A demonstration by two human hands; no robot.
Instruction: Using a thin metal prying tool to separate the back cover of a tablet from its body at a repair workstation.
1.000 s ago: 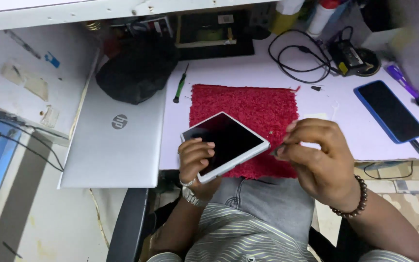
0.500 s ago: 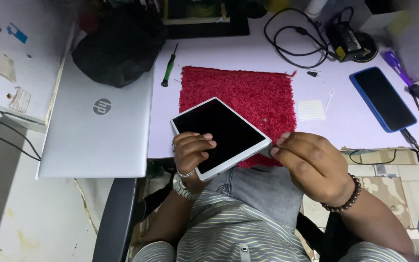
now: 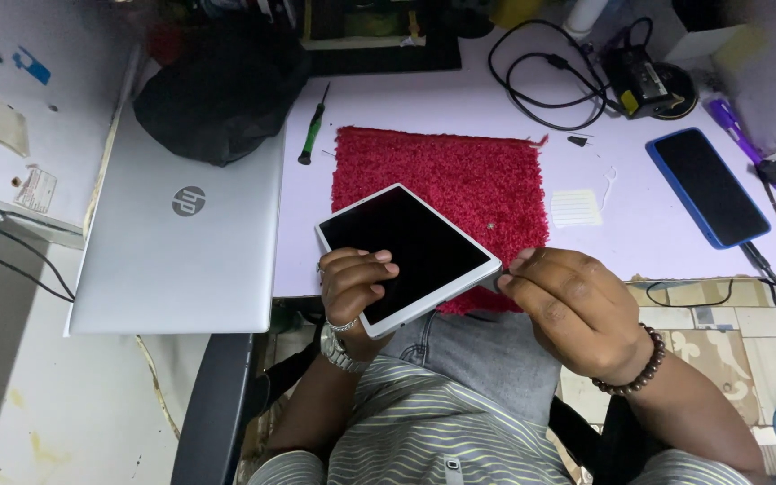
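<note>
Left hand clamps the white tablet; right hand pinches its edge beside the grip, likely prying next.

A white-framed tablet with a dark, blank rectangular screen tilts above the red mat. A blue-cased phone, its screen black, lies well to the right on the lilac desk. A small pale label with red marks sits far left
</note>
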